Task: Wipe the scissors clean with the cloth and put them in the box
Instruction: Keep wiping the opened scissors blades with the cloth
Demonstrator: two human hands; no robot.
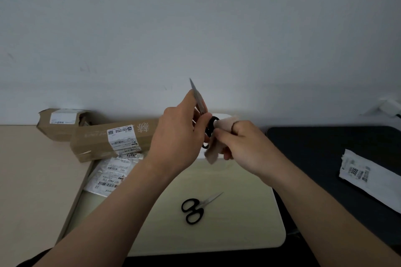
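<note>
— Black-handled steel scissors (pixel 198 102) held up off the beige worktop (pixel 32 169), tip pointing up and away. Why so?

— Gripped round the closed blades by the left hand (pixel 182 134), probably to leave the handle loops bare for wiping.

— And the right hand (pixel 240 145)?

— Curled round a bunched pinkish-beige cloth (pixel 223 124), pressing it onto a black loop. Handles being cleaned, by the look of it.

— Why directly above the pale cream round-cornered box (pixel 260 223)?

— Likely for a short drop once wiped. Not yet in.

— Anything inside?

— A second pair of black-handled scissors (pixel 195 209), lying flat on the box floor, well below the hands. Labelled plastic mailers (pixel 108 175) at the left edge. Wiped or not, cannot tell.
</note>
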